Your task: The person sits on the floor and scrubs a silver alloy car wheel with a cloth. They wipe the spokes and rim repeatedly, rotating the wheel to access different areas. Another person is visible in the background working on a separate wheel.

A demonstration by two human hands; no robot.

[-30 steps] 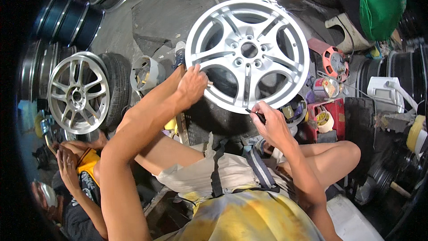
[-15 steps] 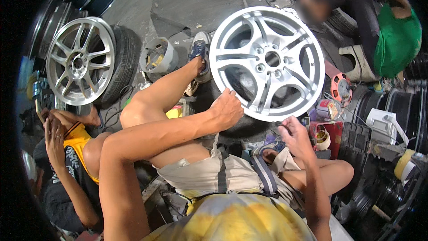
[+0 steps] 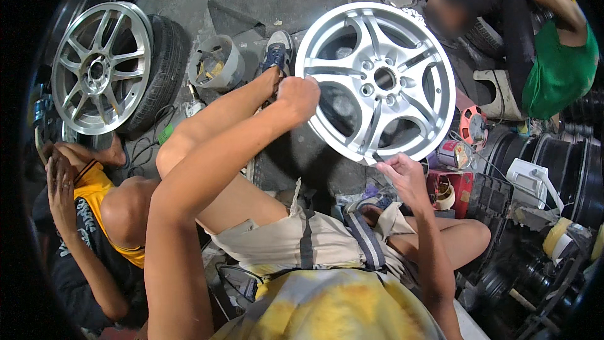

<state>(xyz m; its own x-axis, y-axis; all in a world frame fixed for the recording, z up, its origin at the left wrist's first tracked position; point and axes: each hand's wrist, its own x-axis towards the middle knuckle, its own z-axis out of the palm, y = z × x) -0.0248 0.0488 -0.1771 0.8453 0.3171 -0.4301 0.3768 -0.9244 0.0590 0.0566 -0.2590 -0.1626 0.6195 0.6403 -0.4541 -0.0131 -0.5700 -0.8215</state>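
Note:
A silver alloy wheel rim (image 3: 385, 119) with paired spokes lies face up in front of me. My left hand (image 3: 299, 97) is closed round its left edge, knuckles up; the fingertips are hidden. At the rim's lower edge, my right hand (image 3: 406, 175) pinches a small dark piece (image 3: 379, 158) between thumb and fingers. This piece looks thin and touches or nearly touches the lip; its kind is too small to make out.
Another silver rim (image 3: 94, 70) leans against a tyre (image 3: 160, 66) at the left, beside a white bucket (image 3: 228, 70) of odds and ends. One person in yellow and black (image 3: 94, 226) sits at left, another in green (image 3: 560, 72) at upper right. Cans and a red box (image 3: 462, 192) stand at right.
My left hand has moved up along the rim from its lower left edge to its left side. My right hand has come up to the lower edge with the dark piece.

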